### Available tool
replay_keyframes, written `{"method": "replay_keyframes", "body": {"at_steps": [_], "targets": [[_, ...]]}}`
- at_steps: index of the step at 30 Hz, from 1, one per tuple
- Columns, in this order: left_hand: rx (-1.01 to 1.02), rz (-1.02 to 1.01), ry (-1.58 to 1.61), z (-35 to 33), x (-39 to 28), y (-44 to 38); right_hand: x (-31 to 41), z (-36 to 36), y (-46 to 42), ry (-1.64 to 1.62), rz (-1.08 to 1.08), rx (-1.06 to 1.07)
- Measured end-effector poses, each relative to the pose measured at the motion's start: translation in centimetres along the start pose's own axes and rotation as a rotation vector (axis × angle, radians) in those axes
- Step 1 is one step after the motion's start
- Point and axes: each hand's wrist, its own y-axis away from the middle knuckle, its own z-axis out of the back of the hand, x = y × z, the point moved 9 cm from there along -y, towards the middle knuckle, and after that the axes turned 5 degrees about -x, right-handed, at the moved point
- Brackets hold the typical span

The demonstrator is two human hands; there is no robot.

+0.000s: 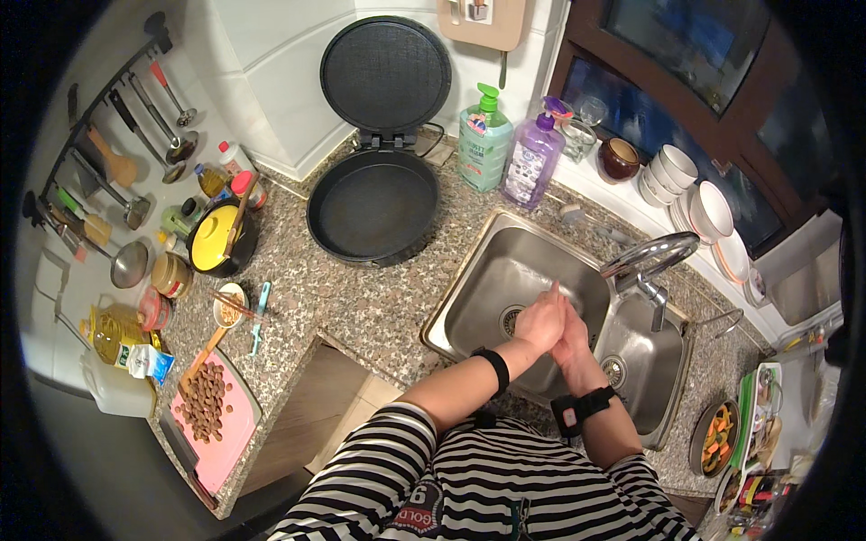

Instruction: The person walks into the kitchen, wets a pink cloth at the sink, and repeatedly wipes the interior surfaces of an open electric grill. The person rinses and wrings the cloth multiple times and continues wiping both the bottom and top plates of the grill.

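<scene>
Over the larger basin of the stainless steel double sink [473, 291], my left hand [541, 321] and my right hand [574, 338] are pressed together, palms facing and fingers pointing away from me. No object shows between them, though the inner sides of the palms are hidden. Just beyond the hands stands the chrome faucet [649, 253], its spout over the edge between the two basins. A drain [512, 321] shows beside my left hand. Behind the sink are a green pump bottle [484, 145] and a purple pump bottle [533, 162].
An open round electric griddle [375, 206] stands left of the sink. Farther left are a black pot with a yellow lid [215, 237], a small bowl [231, 306] and a pink cutting board [230, 433] with brown pieces. Stacked bowls [666, 177] line the sill; a vegetable dish [717, 439] sits right.
</scene>
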Motion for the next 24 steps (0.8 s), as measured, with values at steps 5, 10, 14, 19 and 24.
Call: {"method": "replay_keyframes", "body": {"at_steps": [5, 10, 14, 19, 24], "targets": [[0.148, -0.099, -0.135, -0.7, -0.8, 0.4, -0.4, 1.4, -1.0, 0.055, -0.019, -0.056], [0.078, -0.125, -0.038, -1.5, 0.4, 1.0, -1.4, 1.4, -0.3, 0.061, -0.067, -0.108], [-0.051, -0.003, 0.108, -3.8, 3.7, 0.2, 0.1, 2.7, -1.2, 0.207, 0.064, -0.024], [0.056, 0.650, 0.759, -8.1, 7.7, 0.1, 1.5, -2.9, 2.8, 0.111, 0.219, 0.040], [-0.372, 0.124, 0.225, -2.4, 5.7, -1.1, -0.6, -2.9, 2.5, -0.050, 0.054, 0.051]]}}
